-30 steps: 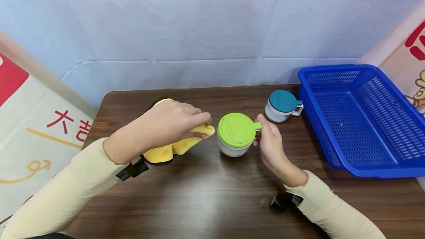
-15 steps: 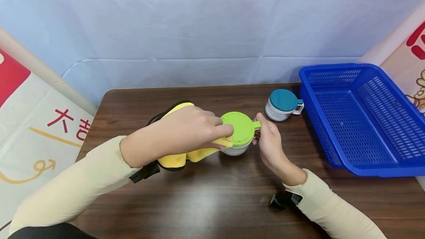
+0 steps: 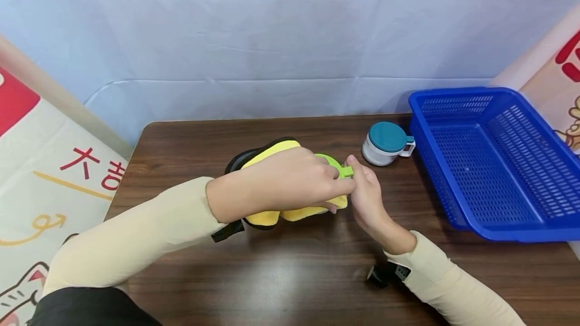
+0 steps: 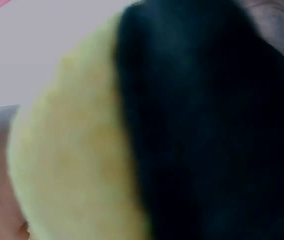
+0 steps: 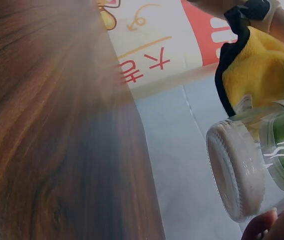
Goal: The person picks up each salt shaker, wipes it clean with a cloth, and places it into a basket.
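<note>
Green-lidded jar (image 5: 249, 170): well to the left of the blue basket (image 3: 435, 180), roughly upright, apparently held off the tabletop (image 3: 290, 286).
Right hand (image 3: 368, 197): left of the basket, fingers gripping the jar on its basket-facing side; the exact hold is hidden.
Left hand (image 3: 294, 177): farther left of the basket, fingers folded over the yellow cloth (image 5: 261, 70), which lies against the jar.
Jar slipping: the right hand seems to hold one side only, so a hard push through the cloth could twist or tip the jar.
Green tab (image 3: 348, 171): left of the basket, close to the left fingers; cloth snagging there could pry the lid up, and whether it is latched cannot be told.
Teal-lidded jar (image 3: 385, 145): just left of the basket; a wide swing of the right hand could knock it.
Head view: it alone shows basket and teal-lidded jar, but the left hand covers most of the green lid.
Right wrist view: reveals the clear body and pale base, apparently clear of the tabletop.
Left wrist view: mostly blurred cloth, leaving the left fingers' hold unreadable there.
</note>
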Motion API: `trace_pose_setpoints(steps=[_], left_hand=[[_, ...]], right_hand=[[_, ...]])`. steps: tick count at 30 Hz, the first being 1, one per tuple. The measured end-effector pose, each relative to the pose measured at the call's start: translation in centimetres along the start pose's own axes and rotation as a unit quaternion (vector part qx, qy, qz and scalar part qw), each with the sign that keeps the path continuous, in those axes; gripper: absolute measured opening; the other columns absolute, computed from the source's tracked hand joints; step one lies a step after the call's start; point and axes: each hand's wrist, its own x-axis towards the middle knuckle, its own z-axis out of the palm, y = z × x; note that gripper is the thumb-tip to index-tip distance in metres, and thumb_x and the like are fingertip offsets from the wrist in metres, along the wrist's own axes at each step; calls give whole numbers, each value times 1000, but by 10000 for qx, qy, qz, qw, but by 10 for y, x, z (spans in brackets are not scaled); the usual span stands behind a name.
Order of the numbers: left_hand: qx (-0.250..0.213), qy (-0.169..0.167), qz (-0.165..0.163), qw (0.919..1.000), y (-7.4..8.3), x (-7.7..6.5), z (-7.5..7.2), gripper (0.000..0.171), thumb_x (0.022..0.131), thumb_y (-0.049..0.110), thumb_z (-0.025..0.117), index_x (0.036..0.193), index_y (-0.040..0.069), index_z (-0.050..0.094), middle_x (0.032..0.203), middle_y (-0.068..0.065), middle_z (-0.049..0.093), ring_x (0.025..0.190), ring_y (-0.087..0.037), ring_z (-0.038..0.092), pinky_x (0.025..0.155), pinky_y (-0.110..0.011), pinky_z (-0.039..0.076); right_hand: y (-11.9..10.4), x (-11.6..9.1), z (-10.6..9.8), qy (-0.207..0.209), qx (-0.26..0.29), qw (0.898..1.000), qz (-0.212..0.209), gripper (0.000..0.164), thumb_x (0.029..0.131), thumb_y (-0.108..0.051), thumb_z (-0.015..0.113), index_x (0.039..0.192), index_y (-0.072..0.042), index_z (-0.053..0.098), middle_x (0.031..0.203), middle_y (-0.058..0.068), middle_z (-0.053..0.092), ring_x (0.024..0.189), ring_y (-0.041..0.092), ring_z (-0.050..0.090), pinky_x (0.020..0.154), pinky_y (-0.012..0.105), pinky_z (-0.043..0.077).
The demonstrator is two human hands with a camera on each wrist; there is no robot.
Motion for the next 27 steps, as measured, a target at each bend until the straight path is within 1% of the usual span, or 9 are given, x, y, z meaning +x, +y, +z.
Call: trace_pose_setpoints(steps=[6,11,14,17,19,21,24,27], left_hand=[[13,-371,-83,9993,-1,11,7,25,100,40,64,107,16,63,74,4,61,59,-12,55,55,-26,47],[141,-472,-32,9988,-2,14,9,23,103,37,61,114,18,63,78,4,65,65,-13,60,58,-26,50],[256,-376,40,9990,-2,15,10,15,104,32,57,110,19,62,76,3,64,63,-13,57,57,-26,47],[405,-222,102,9989,-3,16,12,10,104,25,53,104,20,61,73,3,61,60,-13,52,54,-25,42],[459,-134,124,9988,-4,16,14,11,104,23,51,103,20,61,71,3,59,59,-13,49,53,-25,38],[492,-116,140,9986,-5,17,15,11,104,22,50,103,20,61,71,3,58,58,-13,47,53,-25,35],[522,-95,154,9985,-6,18,16,12,104,22,49,103,19,61,70,3,58,58,-13,45,54,-25,34],[586,-43,160,9981,-6,19,17,12,104,22,49,103,18,61,70,3,58,58,-13,44,54,-25,35]], right_hand=[[0,-2,0,-79,126,9999,3,49,111,-31,42,65,-16,52,64,-6,51,62,7,51,58,21,45],[1,-2,-1,-132,199,9997,-96,51,111,-29,42,62,-17,51,63,-6,51,62,7,50,57,22,44],[1,-2,-1,-197,215,9995,-149,52,111,-28,41,61,-16,50,63,-6,49,61,8,48,55,22,42],[0,-3,-2,-196,207,9995,-128,52,111,-28,41,61,-16,50,62,-6,49,60,8,48,55,23,43],[0,-3,-2,-129,174,9997,-67,52,111,-28,41,61,-17,53,63,-6,51,61,8,50,56,23,44],[0,-3,-2,-66,144,9999,-10,51,111,-29,42,62,-18,55,64,-7,53,64,8,51,58,23,45],[0,-2,-3,-32,110,9999,25,51,111,-29,42,64,-19,59,66,-7,55,66,8,52,60,23,46],[1,-2,-3,-75,133,9999,-21,52,111,-29,41,63,-19,59,64,-7,55,65,8,52,60,23,45]])
